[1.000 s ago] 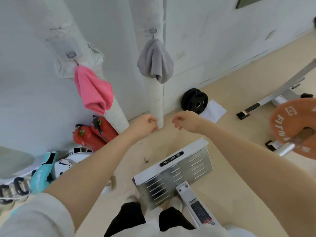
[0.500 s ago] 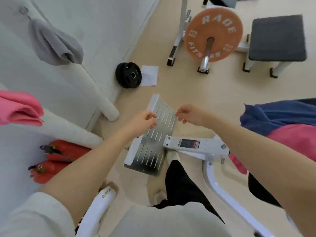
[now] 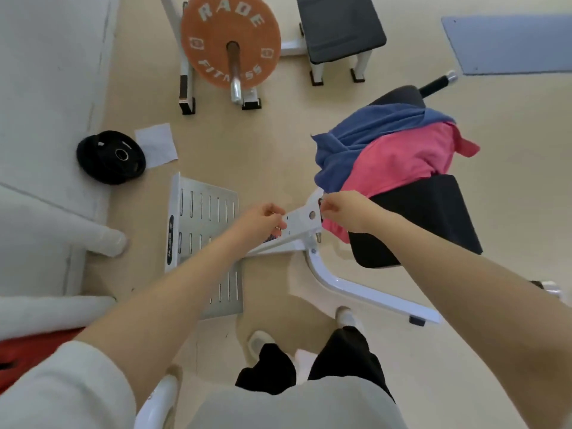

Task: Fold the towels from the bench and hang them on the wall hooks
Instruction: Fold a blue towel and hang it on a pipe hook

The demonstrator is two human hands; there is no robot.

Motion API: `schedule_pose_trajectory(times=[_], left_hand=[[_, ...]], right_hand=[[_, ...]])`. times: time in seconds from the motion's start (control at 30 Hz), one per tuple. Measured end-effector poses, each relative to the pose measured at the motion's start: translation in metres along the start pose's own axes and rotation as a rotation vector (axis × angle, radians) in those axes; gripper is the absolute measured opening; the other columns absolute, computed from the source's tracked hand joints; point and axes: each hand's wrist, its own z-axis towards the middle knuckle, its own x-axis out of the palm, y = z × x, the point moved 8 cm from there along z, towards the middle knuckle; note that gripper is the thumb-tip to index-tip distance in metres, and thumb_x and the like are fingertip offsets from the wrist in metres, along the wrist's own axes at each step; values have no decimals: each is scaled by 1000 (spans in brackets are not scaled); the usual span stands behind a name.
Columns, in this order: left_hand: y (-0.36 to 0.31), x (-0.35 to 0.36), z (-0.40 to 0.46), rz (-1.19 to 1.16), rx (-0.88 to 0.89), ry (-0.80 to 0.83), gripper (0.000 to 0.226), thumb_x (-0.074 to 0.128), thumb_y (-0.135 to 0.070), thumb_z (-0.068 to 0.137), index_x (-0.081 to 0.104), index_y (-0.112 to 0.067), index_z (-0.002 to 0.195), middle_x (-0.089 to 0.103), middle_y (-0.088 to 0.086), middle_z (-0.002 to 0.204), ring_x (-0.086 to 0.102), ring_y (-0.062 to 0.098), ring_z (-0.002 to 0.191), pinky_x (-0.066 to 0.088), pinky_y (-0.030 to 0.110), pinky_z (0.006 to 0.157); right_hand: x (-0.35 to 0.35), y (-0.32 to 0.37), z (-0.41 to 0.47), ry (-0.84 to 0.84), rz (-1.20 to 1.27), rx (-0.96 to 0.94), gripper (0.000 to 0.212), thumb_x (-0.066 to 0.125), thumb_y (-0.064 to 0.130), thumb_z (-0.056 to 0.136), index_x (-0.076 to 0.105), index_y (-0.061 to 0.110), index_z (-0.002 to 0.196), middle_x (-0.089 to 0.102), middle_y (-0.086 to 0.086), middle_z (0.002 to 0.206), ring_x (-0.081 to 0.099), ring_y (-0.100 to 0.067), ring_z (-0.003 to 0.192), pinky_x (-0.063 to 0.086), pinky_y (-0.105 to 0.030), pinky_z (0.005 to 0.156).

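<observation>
A blue towel [image 3: 368, 134] and a pink towel [image 3: 399, 162] lie crumpled in a heap on the black padded bench [image 3: 433, 218] at the right. A corner of the pink towel hangs over the bench's near edge. My right hand [image 3: 343, 212] hovers just left of that corner, fingers loosely curled, holding nothing. My left hand [image 3: 263, 219] is a short way further left, over the bench's white frame [image 3: 300, 218], also loosely curled and empty. The wall hooks are out of view.
A slotted metal footplate [image 3: 204, 212] lies on the floor under my left arm. An orange weight plate on a bar [image 3: 230, 48], a black stool [image 3: 340, 26], a black weight plate [image 3: 111, 156] and a white sheet [image 3: 156, 145] lie beyond. The white wall [image 3: 46, 72] runs along the left.
The view has swung from the wall, where a pink and a grey towel hang, round to the bench with its towels. Both hands stayed out in front, empty.
</observation>
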Motion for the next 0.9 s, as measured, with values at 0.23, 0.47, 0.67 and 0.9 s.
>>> schedule_pose_trajectory(times=[0.23,0.47,0.67,0.9], left_hand=[[-61,102,43,-10,37,94,29,32,-17,99,51,-19,122,66,5,96,61,16,75,44,18,60],[-112,217,106,206,59,106,50,43,-34,95,29,-38,143,50,-3,133,54,18,114,43,35,102],[-117,259,144,444,45,-46,77,63,-44,82,25,-24,146,43,6,144,41,28,131,36,34,103],[-118,259,153,507,24,-101,72,68,-43,78,37,-26,141,48,4,139,46,27,124,38,30,93]], right_hand=[[-42,-118,-10,-256,-1,34,26,49,13,90,60,8,114,43,-15,137,41,-33,125,36,-45,105],[-109,-227,9,-264,-168,51,44,38,17,96,36,23,140,6,-6,159,6,-32,145,18,-50,115],[-130,-264,41,-168,-14,-6,59,39,17,97,11,24,148,11,-3,157,22,-27,141,30,-43,110],[-176,-253,62,-518,-142,-122,58,45,6,91,28,23,144,35,-12,145,57,-25,77,39,-26,54]])
